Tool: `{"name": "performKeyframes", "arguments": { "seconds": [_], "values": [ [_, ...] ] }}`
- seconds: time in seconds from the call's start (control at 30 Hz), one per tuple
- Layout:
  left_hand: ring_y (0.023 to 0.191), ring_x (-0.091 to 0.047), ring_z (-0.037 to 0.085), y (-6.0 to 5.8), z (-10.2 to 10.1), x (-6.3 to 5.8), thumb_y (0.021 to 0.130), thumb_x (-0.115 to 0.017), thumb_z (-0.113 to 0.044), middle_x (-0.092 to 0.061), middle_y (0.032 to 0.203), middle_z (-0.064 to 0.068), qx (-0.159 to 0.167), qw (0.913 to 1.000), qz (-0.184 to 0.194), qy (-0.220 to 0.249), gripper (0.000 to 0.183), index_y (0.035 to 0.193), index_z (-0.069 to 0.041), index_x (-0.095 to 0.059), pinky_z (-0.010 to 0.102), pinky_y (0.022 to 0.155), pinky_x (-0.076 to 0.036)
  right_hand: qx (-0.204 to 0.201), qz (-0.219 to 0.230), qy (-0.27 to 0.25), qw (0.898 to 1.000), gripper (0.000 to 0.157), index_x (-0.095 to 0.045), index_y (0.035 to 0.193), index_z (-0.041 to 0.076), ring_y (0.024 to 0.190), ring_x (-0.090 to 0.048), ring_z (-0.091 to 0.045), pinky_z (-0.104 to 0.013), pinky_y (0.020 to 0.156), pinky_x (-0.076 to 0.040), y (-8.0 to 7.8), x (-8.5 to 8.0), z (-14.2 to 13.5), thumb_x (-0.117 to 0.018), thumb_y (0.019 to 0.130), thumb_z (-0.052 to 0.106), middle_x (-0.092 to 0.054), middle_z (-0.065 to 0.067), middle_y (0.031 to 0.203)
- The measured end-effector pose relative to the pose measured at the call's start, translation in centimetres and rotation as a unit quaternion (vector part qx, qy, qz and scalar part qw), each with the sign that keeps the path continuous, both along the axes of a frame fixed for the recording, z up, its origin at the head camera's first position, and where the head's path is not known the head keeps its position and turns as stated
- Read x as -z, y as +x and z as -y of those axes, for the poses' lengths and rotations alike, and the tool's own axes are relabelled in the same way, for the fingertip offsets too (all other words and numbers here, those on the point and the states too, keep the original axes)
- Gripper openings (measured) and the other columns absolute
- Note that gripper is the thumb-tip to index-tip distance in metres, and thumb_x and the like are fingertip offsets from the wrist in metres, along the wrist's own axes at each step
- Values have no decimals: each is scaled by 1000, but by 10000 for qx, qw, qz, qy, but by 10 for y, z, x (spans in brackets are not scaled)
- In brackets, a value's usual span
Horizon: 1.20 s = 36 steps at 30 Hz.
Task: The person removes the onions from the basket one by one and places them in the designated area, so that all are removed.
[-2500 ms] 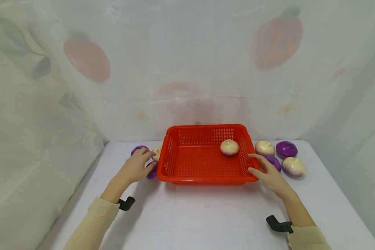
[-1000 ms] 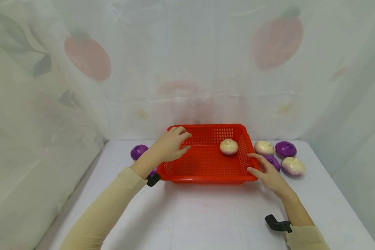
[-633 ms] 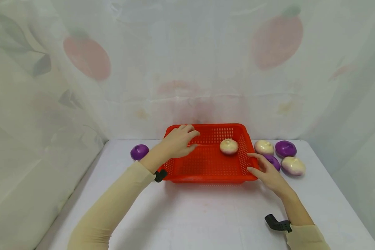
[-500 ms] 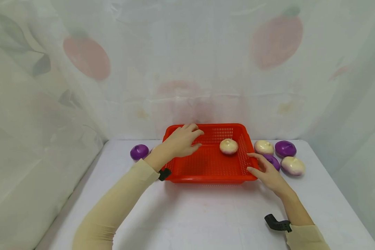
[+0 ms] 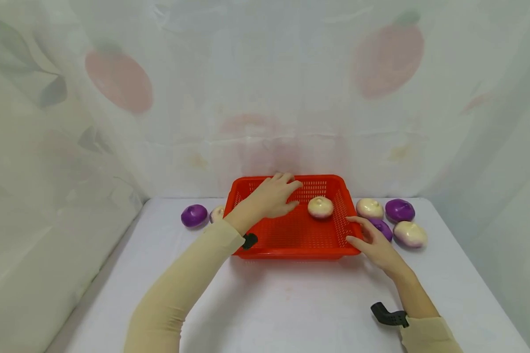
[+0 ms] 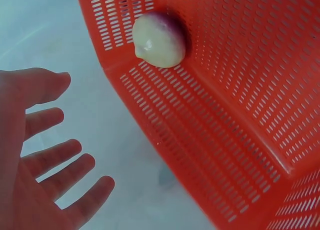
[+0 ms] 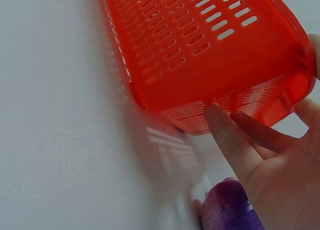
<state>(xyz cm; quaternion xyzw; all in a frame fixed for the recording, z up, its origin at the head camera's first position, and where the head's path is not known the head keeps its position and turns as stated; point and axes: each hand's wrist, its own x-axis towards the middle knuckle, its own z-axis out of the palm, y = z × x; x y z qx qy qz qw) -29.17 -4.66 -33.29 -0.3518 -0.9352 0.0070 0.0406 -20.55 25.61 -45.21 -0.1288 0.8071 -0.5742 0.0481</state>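
Note:
A red plastic basket with slotted walls stands on the white table. Inside it, toward the right, sits a cream turnip-like bulb with a purple underside. My left hand hovers over the basket's left half, fingers apart and gently bent, holding nothing. The left wrist view shows that hand clear of the basket wall. At the right rim, my right hand grips the basket: thumb and index finger come over the edge. In the right wrist view its other fingers lie against the outer wall.
Left of the basket lie a purple onion and a partly hidden cream bulb. Several more cluster at the right: a cream bulb, a purple onion and others beside my right hand. A patterned curtain hangs behind.
My left hand has moved from the bulbs left of the basket, over its rim, and rightward above its inside. My right hand keeps its place on the rim, and the basket stays put.

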Motion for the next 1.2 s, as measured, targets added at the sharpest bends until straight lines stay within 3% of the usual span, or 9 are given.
{"name": "performKeyframes", "arguments": {
  "seconds": [0.23, 0.57, 0.9, 1.0, 1.2],
  "values": [
    [136, -42, 29, -12, -16, 12, 101, -61, -38, -44, 147, 9, -84, 9998, 192, -46, 54, 150, -18, -48, 46, 109, -42, 44, -5, 83, 10000, 57, -40, 151, 10, 142, -37, -45, -27, 99, -49, 1, 0, -1, -64, 102, 24, -24, -20, 164],
    [136, -41, 29, -23, -34, 24, 100, -61, -38, -44, 148, 9, -117, 9994, 327, -77, 56, 151, -20, -46, 48, 109, -41, -18, -66, -9, 10000, 57, -41, 150, 10, 142, -36, -44, -14, 94, -44, -3, 3, -1, -65, 101, 26, -26, -19, 163],
    [143, -35, 30, -36, -55, 31, 100, -61, -43, -38, 155, 9, -250, 9980, 503, -306, 62, 156, -23, -41, 51, 114, -36, 133, -45, 224, 9996, 57, -41, 151, 11, 142, -36, -44, -43, 105, -46, 2, -1, -3, -64, 102, 28, -25, -19, 164],
    [144, -34, 29, -41, -62, 35, 99, -61, -43, -37, 156, 7, -355, 9971, 574, -345, 63, 156, -25, -40, 51, 115, -35, 127, -60, 223, 9997, 56, -41, 151, 12, 142, -36, -44, -45, 106, -46, 3, -3, -3, -63, 102, 27, -25, -19, 164],
    [142, -36, 29, -46, -74, 42, 99, -60, -44, -36, 157, 7, -427, 9952, 758, -440, 63, 157, -27, -40, 50, 115, -35, 117, -61, 180, 9998, 56, -40, 152, 12, 142, -38, -43, -38, 104, -47, 3, -5, -3, -64, 102, 25, -27, -19, 163]
  ]
}}
